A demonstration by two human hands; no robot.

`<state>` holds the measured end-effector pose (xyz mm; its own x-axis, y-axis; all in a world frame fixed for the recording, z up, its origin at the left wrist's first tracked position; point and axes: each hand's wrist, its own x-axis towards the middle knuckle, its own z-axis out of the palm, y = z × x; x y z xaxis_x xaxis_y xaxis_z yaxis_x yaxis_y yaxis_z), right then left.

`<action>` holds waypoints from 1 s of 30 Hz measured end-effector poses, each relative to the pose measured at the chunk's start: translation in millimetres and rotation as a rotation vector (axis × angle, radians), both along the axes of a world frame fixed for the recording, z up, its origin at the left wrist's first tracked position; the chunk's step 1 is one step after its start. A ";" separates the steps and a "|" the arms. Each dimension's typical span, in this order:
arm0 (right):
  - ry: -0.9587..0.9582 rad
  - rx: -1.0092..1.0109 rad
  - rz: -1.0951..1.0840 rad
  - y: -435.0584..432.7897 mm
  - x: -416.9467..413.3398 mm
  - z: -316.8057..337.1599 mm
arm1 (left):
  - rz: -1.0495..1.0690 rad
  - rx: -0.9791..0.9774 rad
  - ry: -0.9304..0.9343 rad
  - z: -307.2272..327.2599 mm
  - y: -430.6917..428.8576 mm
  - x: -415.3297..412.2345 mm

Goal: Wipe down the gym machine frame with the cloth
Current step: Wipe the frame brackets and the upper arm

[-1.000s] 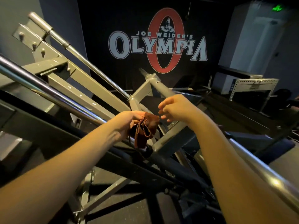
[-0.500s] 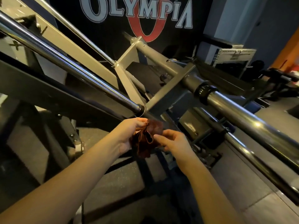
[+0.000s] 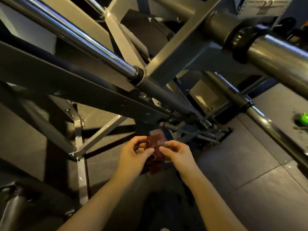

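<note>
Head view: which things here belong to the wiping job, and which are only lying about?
For the job: brown cloth, held by left hand and right hand; grey machine frame.
Lying about: green object on the floor; perforated rack at top right.

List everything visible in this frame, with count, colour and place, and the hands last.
cloth: one, reddish brown, bunched between both hands, low centre.
machine frame: one, grey painted beams, crossing the upper half.
chrome bars: at least three, shiny silver, slanting at left and right.
black collar: one, black, round the thick bar at upper right.
green object: one, bright green, on the floor at the right edge; too blurred to identify.
floor: one, dark grey tiles, beneath everything.
left hand: one, pinches the cloth's left side.
right hand: one, pinches the cloth's right side.
</note>
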<state>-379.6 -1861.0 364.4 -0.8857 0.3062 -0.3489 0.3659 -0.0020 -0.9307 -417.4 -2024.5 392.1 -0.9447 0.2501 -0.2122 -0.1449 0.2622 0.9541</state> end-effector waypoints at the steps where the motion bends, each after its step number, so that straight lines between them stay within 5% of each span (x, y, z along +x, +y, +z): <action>1: -0.001 0.020 -0.054 -0.2 -1.3 -11.6 | 0.016 -0.014 0.022 -10.8 4.0 -0.7; 6: -0.009 -0.067 -0.222 2.0 -4.1 -41.8 | 0.045 0.057 0.033 -47.9 27.3 -3.8; 19: 0.019 -0.415 -0.258 22.8 -25.2 -80.2 | -0.198 0.013 0.108 -93.7 37.2 -45.7; 23: 0.161 -0.084 -0.325 9.1 -57.6 -79.9 | -0.029 -0.069 0.271 -94.2 21.3 -69.2; 30: 0.486 0.629 -0.498 2.3 -121.1 -84.1 | 0.276 -0.356 0.982 -86.8 -14.5 -109.9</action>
<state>-500.7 -1858.7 280.3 -0.6068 0.6961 0.3837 0.0290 0.5018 -0.8645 -527.3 -2039.0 305.3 -0.7560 0.0765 0.6501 0.5455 0.6226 0.5611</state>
